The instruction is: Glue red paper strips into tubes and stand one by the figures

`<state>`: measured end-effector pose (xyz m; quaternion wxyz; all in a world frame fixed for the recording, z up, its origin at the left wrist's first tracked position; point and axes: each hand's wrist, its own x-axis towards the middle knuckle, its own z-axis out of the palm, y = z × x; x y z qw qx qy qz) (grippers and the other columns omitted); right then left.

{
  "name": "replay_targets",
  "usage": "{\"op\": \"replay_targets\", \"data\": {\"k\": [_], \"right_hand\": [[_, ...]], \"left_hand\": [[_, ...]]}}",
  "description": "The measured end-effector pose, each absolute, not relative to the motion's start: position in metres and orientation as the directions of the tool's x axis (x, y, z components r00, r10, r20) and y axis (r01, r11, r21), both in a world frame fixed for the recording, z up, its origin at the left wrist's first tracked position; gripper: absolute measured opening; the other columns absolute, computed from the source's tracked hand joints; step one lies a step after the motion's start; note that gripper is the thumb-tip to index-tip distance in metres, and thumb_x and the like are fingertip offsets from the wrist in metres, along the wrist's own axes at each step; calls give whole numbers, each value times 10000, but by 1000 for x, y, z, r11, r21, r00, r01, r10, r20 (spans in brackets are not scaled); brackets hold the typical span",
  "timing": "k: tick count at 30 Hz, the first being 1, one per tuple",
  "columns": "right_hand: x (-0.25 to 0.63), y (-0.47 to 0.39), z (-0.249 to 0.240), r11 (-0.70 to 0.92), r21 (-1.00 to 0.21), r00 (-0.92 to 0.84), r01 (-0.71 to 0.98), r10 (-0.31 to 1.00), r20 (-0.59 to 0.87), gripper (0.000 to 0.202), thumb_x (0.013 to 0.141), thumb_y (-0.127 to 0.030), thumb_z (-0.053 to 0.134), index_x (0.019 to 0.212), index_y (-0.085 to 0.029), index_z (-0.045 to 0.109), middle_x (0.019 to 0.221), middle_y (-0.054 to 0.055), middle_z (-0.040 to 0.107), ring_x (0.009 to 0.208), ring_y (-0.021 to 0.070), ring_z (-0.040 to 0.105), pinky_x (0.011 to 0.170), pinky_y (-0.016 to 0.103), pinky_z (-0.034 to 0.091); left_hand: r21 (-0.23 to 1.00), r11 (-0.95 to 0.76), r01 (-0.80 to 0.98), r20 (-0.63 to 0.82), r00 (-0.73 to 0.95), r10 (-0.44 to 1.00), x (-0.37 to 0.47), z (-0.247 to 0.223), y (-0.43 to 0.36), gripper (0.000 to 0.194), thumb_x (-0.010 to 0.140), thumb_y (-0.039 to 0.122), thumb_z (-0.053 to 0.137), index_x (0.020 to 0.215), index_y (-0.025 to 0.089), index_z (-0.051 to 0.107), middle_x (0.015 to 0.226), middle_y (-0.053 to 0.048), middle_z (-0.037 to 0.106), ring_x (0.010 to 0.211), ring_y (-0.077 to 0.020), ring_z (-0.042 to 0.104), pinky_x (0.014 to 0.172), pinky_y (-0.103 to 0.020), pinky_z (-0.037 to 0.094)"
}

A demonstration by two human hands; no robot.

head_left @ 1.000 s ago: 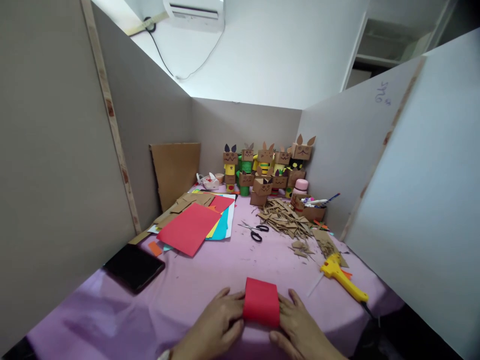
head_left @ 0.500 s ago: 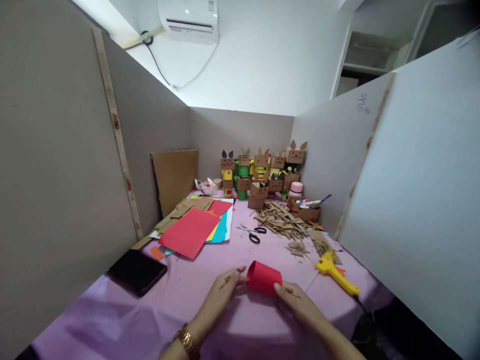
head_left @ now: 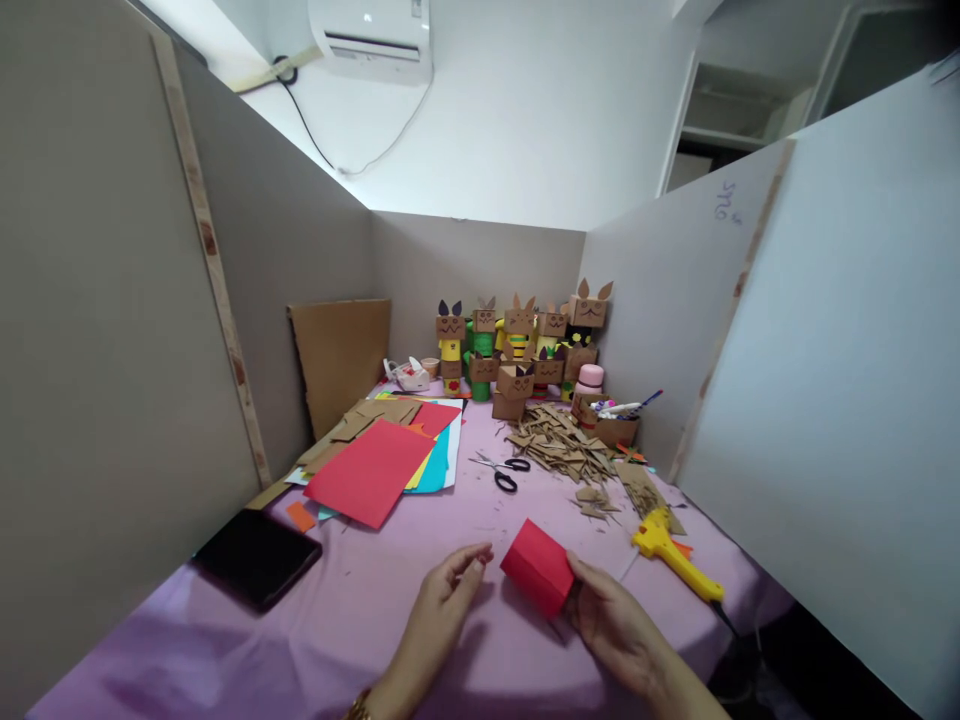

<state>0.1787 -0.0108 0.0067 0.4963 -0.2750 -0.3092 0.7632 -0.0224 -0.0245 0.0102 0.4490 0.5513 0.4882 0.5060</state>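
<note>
A rolled tube of red paper (head_left: 537, 567) is in my right hand (head_left: 611, 622), whose thumb rests on its upper right edge while the other fingers are partly hidden behind it. The tube is tilted and a lengthwise crease or seam shows on its side. Just left of the tube, my left hand (head_left: 448, 592) is off it, fingers loosely bent and apart, nothing held. Scissors with black handles (head_left: 504, 471) lie beyond the tube. To the right is a yellow hot glue gun (head_left: 677, 555) with its cord over the table edge.
Red, yellow, blue and white paper sheets (head_left: 371, 470) lie at left, near a black tablet-like slab (head_left: 259, 557). Cardboard scraps (head_left: 562, 442) are heaped at right, before a box of pens (head_left: 616, 425). Cardboard animal figures (head_left: 517, 345) stand at the back. Partitions enclose the table.
My left hand has come away from the red paper tube. The tube has turned in my right hand, so its open end no longer faces me. My view has shifted slightly.
</note>
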Motion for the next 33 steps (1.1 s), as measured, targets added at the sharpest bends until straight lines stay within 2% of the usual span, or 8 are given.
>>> {"op": "replay_targets", "data": {"k": [5,10,20,22,24,26,28,33], "right_hand": [[164,-20,14,-271,-818,-437,-508,899,-27,328,777,-432,634,912,-144,712,810,70,734,772,191,646,711,278,440],[164,-15,3,-169,-918,-479,-359,877,26,370,667,-438,738,870,-129,720,713,61,715,689,184,636,670,271,432],[164,-8,-6,-137,-942,-489,-306,872,32,406,676,-490,701,869,-133,721,639,37,675,588,155,599,625,265,432],[166,-8,-2,-45,-970,-478,-241,875,78,406,722,-477,655,957,-150,706,716,47,691,650,178,611,670,297,446],[170,-10,3,205,-977,-448,-60,869,210,326,783,-378,581,1023,-186,690,880,68,703,812,220,617,778,348,444],[176,-12,5,477,-850,-467,223,818,336,334,791,-206,494,1073,-233,670,1090,81,666,1028,250,564,931,411,371],[183,-15,5,598,-670,-568,440,763,308,465,766,-116,442,1172,-277,604,1274,84,569,1203,261,456,1039,495,229],[195,-21,-4,694,-469,-772,547,635,40,585,834,-354,492,1387,-333,302,1459,106,322,1343,325,239,1003,682,54]], "left_hand": [[986,-143,89,142,16,990,-5,9,-21,338,715,483,627,736,149,675,743,-49,667,743,-200,554,678,-276,409],[998,-58,-22,60,96,994,1,-3,-18,446,659,567,611,620,123,617,577,-16,586,552,-141,468,556,-255,375],[995,-73,-74,86,186,979,-7,11,-24,370,805,443,463,789,120,644,698,-56,668,687,-187,592,666,-284,455],[992,-126,-24,128,189,974,-8,9,-24,322,774,388,500,826,114,661,716,-64,679,726,-205,603,688,-293,463],[978,-202,51,188,199,962,-12,7,-25,264,758,288,503,880,133,678,808,-69,697,818,-221,603,767,-311,457],[953,-277,126,242,237,941,-17,8,-29,254,702,153,506,858,174,705,910,-62,707,921,-234,583,876,-334,416],[906,-343,246,260,315,913,-23,13,-35,345,635,51,487,819,223,722,982,-43,708,1004,-243,562,993,-387,325],[576,-501,646,68,573,817,-34,37,-52,586,679,22,433,1136,362,570,1288,17,569,1229,-204,437,1094,-547,92]]}}
